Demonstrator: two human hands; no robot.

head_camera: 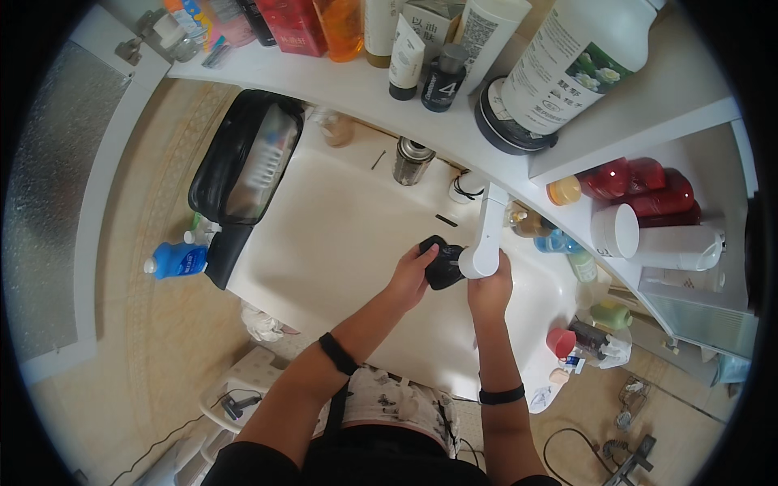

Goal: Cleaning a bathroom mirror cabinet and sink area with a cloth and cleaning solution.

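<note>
Over the white sink basin (328, 225), my left hand (411, 274) grips a black, glossy object (445, 267) by its left edge, thumb on top. Its exact kind cannot be told. The round end of a white faucet (481, 258) overlaps the object's right side. My right hand (490, 294) is directly below and behind that faucet end. Its fingers are mostly hidden, so whether they hold the black object or the faucet is unclear. A small black strip (446, 220) lies on the basin just above the object. Both wrists wear black bands.
A black toiletry bag (209, 176) with a clear panel stands at the left rim, beside a blue bottle (176, 260). A metal can (413, 161) sits at the back. Overhead, a white shelf (340, 85) holds several bottles and tubes. A red cup (560, 342) stands at right.
</note>
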